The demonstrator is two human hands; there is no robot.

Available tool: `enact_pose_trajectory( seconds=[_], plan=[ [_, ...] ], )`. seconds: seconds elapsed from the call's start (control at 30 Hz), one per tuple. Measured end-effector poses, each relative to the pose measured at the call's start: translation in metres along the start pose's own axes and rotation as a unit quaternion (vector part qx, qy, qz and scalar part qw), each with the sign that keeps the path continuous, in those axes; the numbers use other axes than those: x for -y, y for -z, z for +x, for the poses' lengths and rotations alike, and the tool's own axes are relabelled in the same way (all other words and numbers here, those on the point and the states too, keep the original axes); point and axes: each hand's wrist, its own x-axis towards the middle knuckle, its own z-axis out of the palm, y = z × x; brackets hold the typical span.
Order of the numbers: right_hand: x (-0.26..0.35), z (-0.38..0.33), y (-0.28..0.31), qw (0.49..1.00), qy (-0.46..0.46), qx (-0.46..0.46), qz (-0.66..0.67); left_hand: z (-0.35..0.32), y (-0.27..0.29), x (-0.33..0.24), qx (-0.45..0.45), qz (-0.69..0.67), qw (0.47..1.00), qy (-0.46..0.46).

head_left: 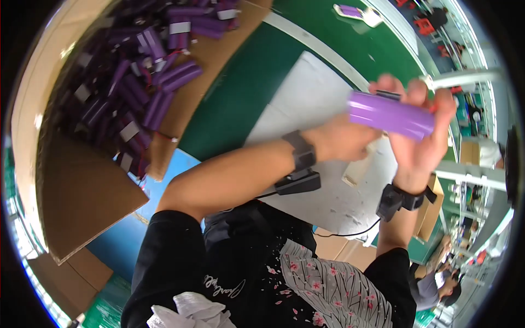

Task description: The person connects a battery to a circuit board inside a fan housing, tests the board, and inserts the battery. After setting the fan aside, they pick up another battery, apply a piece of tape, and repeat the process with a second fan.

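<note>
Lower frame: person's black patterned shirt, white cloth at the bottom edge. Mid frame, both forearms wear black wrist straps. Right of centre, the left hand and right hand together grip a purple battery pack, fingers wrapped around it, held above a grey mat on the green table. Upper left: a cardboard box full of similar purple packs. Top right, another pack lies on the table.

- A green bench lies under the hands.
- A white mat rests on it, directly beneath them.
- A cardboard box of purple battery packs sits well left of them.
</note>
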Motion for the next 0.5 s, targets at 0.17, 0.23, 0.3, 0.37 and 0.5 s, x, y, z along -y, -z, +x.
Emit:
enact_pose_trajectory(
  seconds=[0.17, 0.23, 0.3, 0.37, 0.5],
  plan=[
    [0.007, -0.056, 0.047, 0.93, -0.051, -0.262, 0.254, 0.006, -0.006, 0.002, 0.19, 0.029, 0.976, 0.103],
    [0.012, -0.081, 0.064, 0.913, -0.079, -0.273, 0.291, 0.005, -0.003, -0.002, 0.182, -0.013, 0.975, 0.124],
    [0.018, -0.106, 0.076, 0.947, -0.158, -0.28, -0.001, 0.004, 0.001, -0.004, 0.146, -0.083, 0.97, 0.176],
    [0.012, -0.122, 0.076, 0.929, -0.195, -0.278, -0.146, 0.003, 0.005, -0.004, 0.157, -0.097, 0.968, 0.168],
    [-0.015, -0.14, 0.066, 0.867, -0.237, -0.286, -0.331, 0.011, 0.016, -0.005, 0.205, -0.126, 0.959, 0.148]
  ],
)
